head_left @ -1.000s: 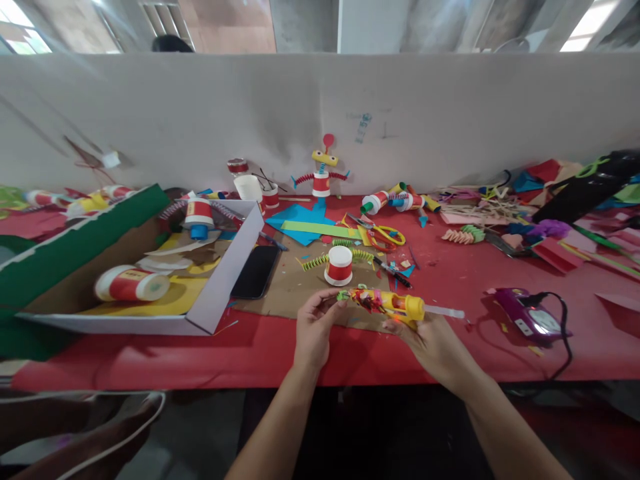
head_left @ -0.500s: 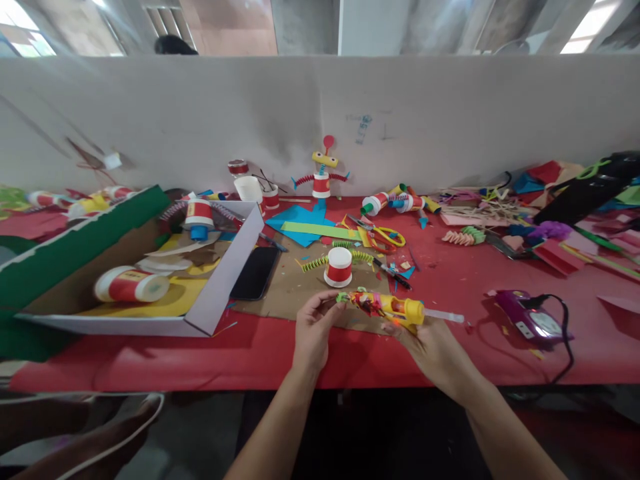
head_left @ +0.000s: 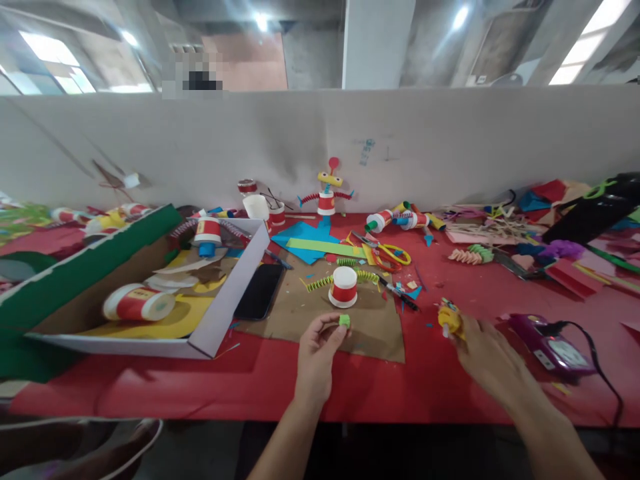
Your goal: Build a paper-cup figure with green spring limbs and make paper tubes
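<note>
My left hand (head_left: 316, 357) pinches a small light-green folded paper piece (head_left: 345, 321) between thumb and fingers, just in front of a paper cup. That red and white cup (head_left: 343, 288) stands upside down on the cardboard sheet (head_left: 370, 340), with yellow-green pleated paper arms (head_left: 320, 285) at its sides. Over the red table to the right, my right hand (head_left: 483, 347) is closed around a yellow glue gun (head_left: 450, 319), its clear glue stick pointing toward me. Most of the gun's handle is hidden by the hand.
An open box (head_left: 200, 333) with cup figures stands left, beside a black phone (head_left: 260, 292). Yellow-handled scissors (head_left: 395, 253) and a pen (head_left: 400, 293) lie behind. A finished-looking cup figure (head_left: 326, 203) stands against the partition. A purple power socket (head_left: 553, 347) with a cord sits right.
My right hand has carried the glue gun away to the right, and the gun has turned. My left hand keeps the green paper piece in front of the cup. The camera has tilted up.
</note>
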`<action>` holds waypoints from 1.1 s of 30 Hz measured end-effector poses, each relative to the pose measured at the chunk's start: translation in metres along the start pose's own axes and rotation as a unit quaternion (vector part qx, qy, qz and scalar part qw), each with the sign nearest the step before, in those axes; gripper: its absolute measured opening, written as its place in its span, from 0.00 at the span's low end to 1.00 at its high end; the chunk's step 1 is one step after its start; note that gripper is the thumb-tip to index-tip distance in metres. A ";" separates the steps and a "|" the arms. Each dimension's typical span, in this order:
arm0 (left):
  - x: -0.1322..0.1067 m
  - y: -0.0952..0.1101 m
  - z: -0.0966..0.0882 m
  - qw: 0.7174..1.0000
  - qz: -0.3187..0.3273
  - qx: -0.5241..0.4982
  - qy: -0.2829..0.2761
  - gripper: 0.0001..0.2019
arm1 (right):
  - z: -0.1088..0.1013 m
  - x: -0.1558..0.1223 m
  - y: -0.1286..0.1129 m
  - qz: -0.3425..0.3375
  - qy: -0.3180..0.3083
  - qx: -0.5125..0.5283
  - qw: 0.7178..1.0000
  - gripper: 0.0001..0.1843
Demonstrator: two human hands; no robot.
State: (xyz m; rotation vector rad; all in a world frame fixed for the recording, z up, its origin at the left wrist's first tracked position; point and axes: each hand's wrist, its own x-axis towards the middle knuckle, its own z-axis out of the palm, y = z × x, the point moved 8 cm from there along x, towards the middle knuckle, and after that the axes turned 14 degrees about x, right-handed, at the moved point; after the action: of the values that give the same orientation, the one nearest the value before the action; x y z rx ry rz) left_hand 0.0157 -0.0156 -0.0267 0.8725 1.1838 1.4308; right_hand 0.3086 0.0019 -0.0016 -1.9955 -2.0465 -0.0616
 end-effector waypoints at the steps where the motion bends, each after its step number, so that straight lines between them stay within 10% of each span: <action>1: 0.000 -0.001 -0.001 1.000 -0.003 -0.003 0.003 0.11 | 0.003 0.000 0.003 -0.007 0.000 -0.007 1.000 0.13; 8: -0.011 -0.022 0.013 0.955 -0.193 -0.224 0.000 0.12 | -0.039 -0.019 -0.049 -0.047 0.101 0.126 0.986 0.20; 13: -0.028 -0.028 0.037 0.898 -0.312 -0.310 -0.003 0.12 | -0.016 -0.030 -0.124 0.003 -0.015 0.607 0.795 0.20; 17: -0.033 -0.025 0.048 0.916 -0.279 -0.284 -0.042 0.11 | 0.016 -0.033 -0.150 0.107 -0.049 0.757 0.642 0.22; 20: -0.035 -0.022 0.049 0.940 -0.234 -0.242 -0.060 0.13 | 0.024 -0.031 -0.151 0.121 -0.047 0.798 0.588 0.15; 23: -0.028 -0.006 0.037 0.976 -0.176 -0.114 -0.065 0.14 | 0.017 -0.014 -0.138 0.112 -0.027 0.792 0.599 0.12; 26: 0.000 0.050 0.013 0.985 0.035 0.171 -0.017 0.18 | -0.002 0.023 -0.122 0.091 -0.013 0.742 0.664 0.15; 29: 0.031 0.097 0.013 0.861 0.227 0.456 0.006 0.24 | -0.017 0.068 -0.126 0.047 -0.061 0.690 0.720 0.18; 33: 0.073 0.094 0.021 0.765 0.266 0.586 -0.029 0.23 | -0.017 0.107 -0.150 -0.036 -0.128 0.602 0.787 0.14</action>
State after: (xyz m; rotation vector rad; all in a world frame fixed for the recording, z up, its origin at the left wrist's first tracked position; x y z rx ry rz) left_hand -0.0030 0.0625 0.0633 2.2379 1.8867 0.9031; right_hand 0.1628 0.0953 0.0638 -1.0866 -1.5275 1.2266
